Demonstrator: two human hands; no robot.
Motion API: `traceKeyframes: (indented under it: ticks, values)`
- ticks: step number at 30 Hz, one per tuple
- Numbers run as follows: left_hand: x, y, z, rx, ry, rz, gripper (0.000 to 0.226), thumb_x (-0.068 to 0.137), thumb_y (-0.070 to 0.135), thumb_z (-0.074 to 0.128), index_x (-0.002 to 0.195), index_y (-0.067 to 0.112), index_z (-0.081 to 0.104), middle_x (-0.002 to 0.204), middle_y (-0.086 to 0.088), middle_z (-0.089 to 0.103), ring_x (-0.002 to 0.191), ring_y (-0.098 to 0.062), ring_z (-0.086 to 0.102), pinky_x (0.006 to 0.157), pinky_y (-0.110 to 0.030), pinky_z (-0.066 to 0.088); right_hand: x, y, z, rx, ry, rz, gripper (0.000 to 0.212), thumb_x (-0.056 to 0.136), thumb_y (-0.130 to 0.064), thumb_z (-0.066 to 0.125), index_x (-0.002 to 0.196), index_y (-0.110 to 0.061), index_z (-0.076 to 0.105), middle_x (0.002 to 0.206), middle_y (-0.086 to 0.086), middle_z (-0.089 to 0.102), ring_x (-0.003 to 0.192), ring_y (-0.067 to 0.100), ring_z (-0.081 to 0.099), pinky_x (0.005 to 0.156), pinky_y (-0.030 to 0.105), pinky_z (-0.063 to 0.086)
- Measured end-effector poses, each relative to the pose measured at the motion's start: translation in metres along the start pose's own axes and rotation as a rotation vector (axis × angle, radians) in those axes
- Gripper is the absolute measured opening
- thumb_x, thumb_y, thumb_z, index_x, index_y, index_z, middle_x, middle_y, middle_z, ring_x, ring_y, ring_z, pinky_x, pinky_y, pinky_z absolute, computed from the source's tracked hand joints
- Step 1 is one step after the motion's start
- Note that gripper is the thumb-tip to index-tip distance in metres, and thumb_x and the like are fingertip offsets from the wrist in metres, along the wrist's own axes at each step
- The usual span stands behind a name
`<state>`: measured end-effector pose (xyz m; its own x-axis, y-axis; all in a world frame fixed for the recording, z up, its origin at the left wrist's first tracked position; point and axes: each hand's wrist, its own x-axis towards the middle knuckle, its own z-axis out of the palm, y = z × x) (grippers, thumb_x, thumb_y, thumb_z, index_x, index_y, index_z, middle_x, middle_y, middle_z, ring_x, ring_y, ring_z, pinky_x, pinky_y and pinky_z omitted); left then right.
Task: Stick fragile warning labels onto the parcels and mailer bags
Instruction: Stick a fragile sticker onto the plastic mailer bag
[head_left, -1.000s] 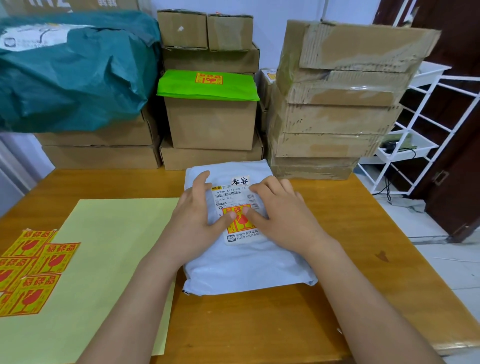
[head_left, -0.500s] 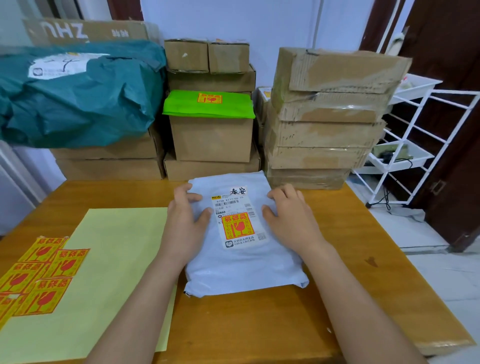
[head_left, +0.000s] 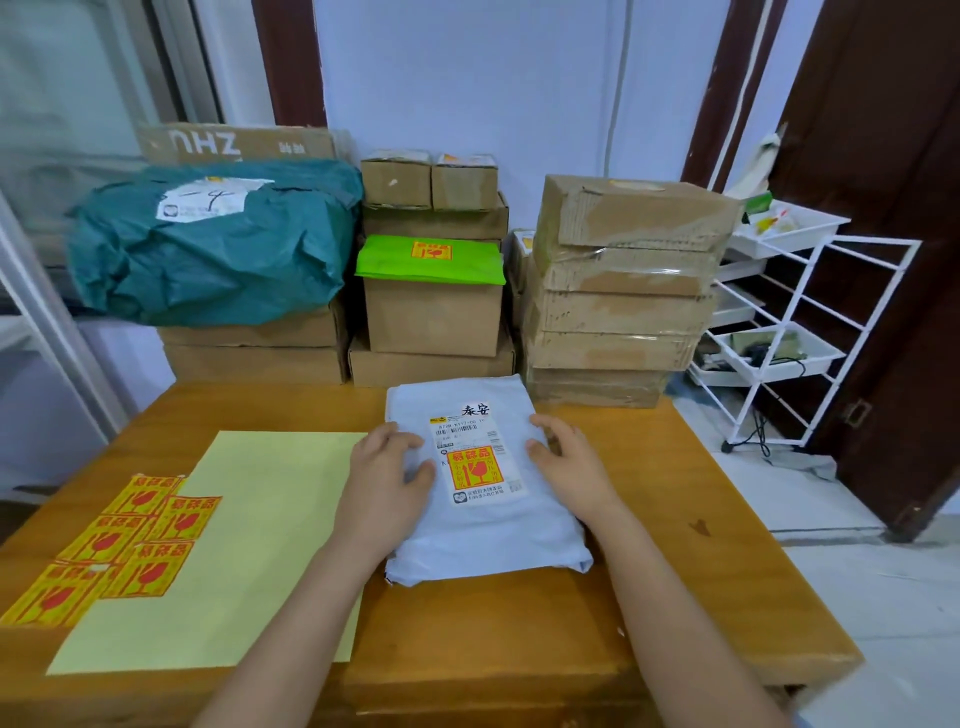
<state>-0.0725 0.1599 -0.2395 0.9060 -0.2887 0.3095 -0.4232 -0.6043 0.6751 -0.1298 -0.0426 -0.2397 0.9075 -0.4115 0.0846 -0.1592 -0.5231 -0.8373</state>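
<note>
A pale grey mailer bag (head_left: 483, 540) lies on the wooden table (head_left: 675, 582) in front of me. It carries a white shipping label with an orange-and-yellow fragile label (head_left: 475, 467) stuck flat on it. My left hand (head_left: 382, 483) holds the bag's left edge with bent fingers, the thumb lying on top. My right hand (head_left: 569, 462) holds the right edge the same way, fingers curled at the rim. Several loose fragile labels (head_left: 130, 540) lie at the table's left end, beside a pale yellow backing sheet (head_left: 260, 545).
Behind the table stand stacked cardboard boxes (head_left: 618, 312), a green mailer (head_left: 431, 262) bearing a fragile label on a box, and a big teal bag (head_left: 218, 254) on more boxes. A white wire rack (head_left: 779, 338) stands to the right, by a dark door.
Both hands slid off the fragile label outward to the bag's side edges. The head camera tilted up, showing more of the wall.
</note>
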Motion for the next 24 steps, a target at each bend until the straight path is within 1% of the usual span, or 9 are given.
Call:
traceKeyframes:
  ticks: [2, 4, 6, 9, 13, 16, 18, 22, 24]
  values:
    - [-0.011, 0.002, -0.003, -0.038, -0.032, -0.039, 0.035, 0.092, 0.019, 0.058, 0.126, 0.01, 0.055, 0.148, -0.004, 0.033, 0.137, -0.019, 0.026, 0.104, -0.019, 0.021, -0.007, -0.003, -0.003, 0.034, -0.048, 0.019, 0.045, 0.097, -0.022, 0.05, 0.141, -0.02, 0.042, 0.118, -0.003, 0.045, 0.115, 0.017, 0.044, 0.104, 0.035, 0.037]
    - [-0.021, 0.005, -0.003, -0.044, -0.047, -0.044, 0.037, 0.092, 0.019, 0.058, 0.128, 0.01, 0.054, 0.149, -0.004, 0.032, 0.137, -0.02, 0.026, 0.105, -0.02, 0.021, -0.014, -0.004, -0.008, 0.005, -0.085, 0.024, 0.047, 0.097, -0.024, 0.051, 0.142, -0.022, 0.041, 0.124, -0.001, 0.047, 0.119, 0.019, 0.046, 0.105, 0.038, 0.037]
    - [-0.029, 0.008, -0.004, -0.064, -0.051, -0.052, 0.038, 0.092, 0.019, 0.058, 0.129, 0.009, 0.053, 0.148, -0.004, 0.032, 0.136, -0.02, 0.027, 0.105, -0.02, 0.022, -0.02, -0.004, -0.015, -0.101, -0.062, -0.002, 0.044, 0.095, -0.023, 0.053, 0.139, -0.021, 0.047, 0.124, 0.001, 0.047, 0.111, 0.018, 0.051, 0.099, 0.031, 0.041]
    - [-0.038, 0.016, -0.003, -0.094, -0.044, -0.071, 0.036, 0.093, 0.02, 0.057, 0.127, 0.008, 0.056, 0.143, -0.004, 0.035, 0.133, -0.021, 0.03, 0.104, -0.021, 0.024, -0.034, -0.002, -0.029, -0.209, 0.019, -0.106, 0.033, 0.095, -0.012, 0.053, 0.128, -0.013, 0.057, 0.111, -0.003, 0.044, 0.1, 0.013, 0.05, 0.091, 0.021, 0.038]
    - [-0.057, 0.035, 0.006, -0.069, -0.048, -0.036, 0.036, 0.092, 0.024, 0.056, 0.124, 0.009, 0.059, 0.128, -0.004, 0.039, 0.122, -0.023, 0.036, 0.099, -0.021, 0.027, -0.045, -0.001, -0.045, -0.287, 0.115, -0.187, 0.024, 0.093, -0.007, 0.054, 0.114, -0.009, 0.065, 0.104, -0.003, 0.045, 0.102, 0.014, 0.047, 0.092, 0.021, 0.036]
    - [-0.074, 0.054, 0.018, -0.07, -0.087, 0.014, 0.039, 0.092, 0.025, 0.055, 0.127, 0.01, 0.058, 0.116, 0.001, 0.036, 0.116, -0.022, 0.042, 0.1, -0.022, 0.03, -0.047, -0.008, -0.056, -0.369, 0.227, -0.198, 0.02, 0.092, -0.008, 0.055, 0.105, -0.01, 0.069, 0.098, -0.005, 0.045, 0.106, 0.023, 0.047, 0.091, 0.034, 0.039]
    - [-0.084, 0.069, 0.028, -0.108, -0.132, 0.076, 0.041, 0.092, 0.025, 0.055, 0.129, 0.007, 0.056, 0.113, 0.002, 0.034, 0.114, -0.02, 0.046, 0.101, -0.019, 0.031, -0.05, -0.014, -0.061, -0.389, 0.28, -0.214, 0.018, 0.091, -0.008, 0.055, 0.101, -0.009, 0.07, 0.096, -0.003, 0.047, 0.104, 0.025, 0.047, 0.091, 0.038, 0.04]
    - [-0.093, 0.093, 0.033, -0.29, -0.244, 0.241, 0.027, 0.09, 0.016, 0.058, 0.115, 0.009, 0.065, 0.109, 0.003, 0.055, 0.101, -0.009, 0.055, 0.094, -0.016, 0.04, -0.058, -0.019, -0.064, -0.335, 0.294, -0.254, 0.014, 0.089, -0.004, 0.056, 0.092, -0.008, 0.069, 0.091, -0.003, 0.052, 0.094, 0.022, 0.053, 0.083, 0.031, 0.042]
    - [-0.083, 0.092, 0.027, -0.314, -0.171, 0.275, 0.023, 0.088, 0.01, 0.058, 0.109, 0.011, 0.068, 0.109, 0.007, 0.061, 0.101, -0.006, 0.057, 0.091, -0.016, 0.041, -0.064, -0.017, -0.063, -0.323, 0.269, -0.259, 0.013, 0.09, -0.005, 0.056, 0.09, -0.009, 0.068, 0.091, -0.002, 0.053, 0.09, 0.02, 0.055, 0.081, 0.031, 0.044]
